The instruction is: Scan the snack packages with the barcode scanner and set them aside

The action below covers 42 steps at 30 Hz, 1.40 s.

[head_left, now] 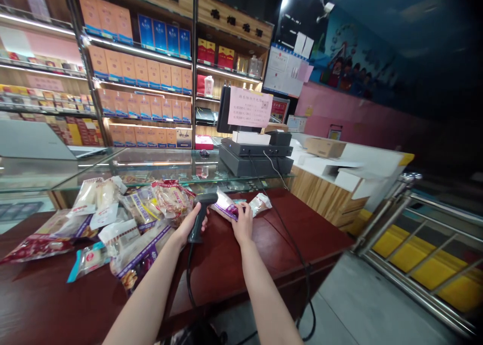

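Note:
My left hand [191, 225] is wrapped round the grip of a black barcode scanner [196, 223], its head pointing right. A cable hangs from its base. On the right, my right hand [243, 222] has its fingers closed on the end of a white and purple food packet [225, 205], which lies in front of the scanner head. Just beyond that hand lies another whitish packet [261, 204]. Left of the scanner is a pile of packaged snacks, among them a red-edged packet [171, 196], a yellow-striped packet [141, 206] and a purple-banded packet [145, 257].
The dark red table [222, 274] meets a glass display counter [162, 161] bearing a cash register [256, 154]. A black cable [289, 232] runs over the table's right side. A metal railing [418, 244] stands at right, and a laptop [33, 139] at left.

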{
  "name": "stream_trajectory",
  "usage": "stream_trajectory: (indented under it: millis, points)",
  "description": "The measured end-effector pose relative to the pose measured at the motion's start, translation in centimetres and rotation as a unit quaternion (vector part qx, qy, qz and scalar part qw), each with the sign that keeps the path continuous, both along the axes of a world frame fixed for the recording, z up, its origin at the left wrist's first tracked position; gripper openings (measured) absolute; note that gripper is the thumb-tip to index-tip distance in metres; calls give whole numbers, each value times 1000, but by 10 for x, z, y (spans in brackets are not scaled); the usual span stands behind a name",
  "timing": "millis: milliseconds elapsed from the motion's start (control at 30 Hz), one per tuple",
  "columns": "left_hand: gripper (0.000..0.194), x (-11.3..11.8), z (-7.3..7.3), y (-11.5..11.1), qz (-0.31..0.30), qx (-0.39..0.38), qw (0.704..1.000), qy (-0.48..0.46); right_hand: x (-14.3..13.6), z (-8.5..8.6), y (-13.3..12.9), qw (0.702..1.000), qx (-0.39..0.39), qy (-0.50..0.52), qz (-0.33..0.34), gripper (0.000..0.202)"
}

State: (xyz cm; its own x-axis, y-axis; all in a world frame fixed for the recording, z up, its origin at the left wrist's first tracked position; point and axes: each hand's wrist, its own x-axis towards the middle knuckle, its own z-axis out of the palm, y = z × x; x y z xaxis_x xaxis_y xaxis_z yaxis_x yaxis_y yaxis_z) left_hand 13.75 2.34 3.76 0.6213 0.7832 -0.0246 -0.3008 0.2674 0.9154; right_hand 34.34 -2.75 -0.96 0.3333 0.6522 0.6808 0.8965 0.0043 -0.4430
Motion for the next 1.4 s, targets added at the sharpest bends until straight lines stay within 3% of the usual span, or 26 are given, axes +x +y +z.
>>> stream_trajectory:
  millis: [167, 367, 533, 600, 767, 967, 1167, 1400]
  points:
    - [53, 1, 2, -2, 11, -16, 1000, 11, -2, 1, -1, 999, -7, -13, -36, 43]
    - [53, -2, 4, -3, 19, 8, 997, -73, -5, 8, -5, 987, -16, -21, -157, 57]
    - [53, -4, 7, -1, 19, 57, 990, -128, -9, 15, -11, 984, -55, -55, -160, 52]
    - [53, -5, 10, -2, 16, 66, 988, -141, -12, 18, -13, 985, -62, -64, -146, 50]
    - [54, -9, 20, -4, 33, 84, 981, -173, -19, 12, -8, 985, -124, -118, -21, 29]
    - [52, -16, 20, 3, 88, 95, 974, -184, -17, -3, 6, 981, -152, -95, -73, 43]
    - [50, -20, 15, 12, 137, 42, 973, -183, -16, -1, 7, 985, -119, -111, -66, 48]
    - [51, -23, 21, 13, 157, -20, 966, -203, -24, 1, 11, 962, -154, -210, 82, 56]
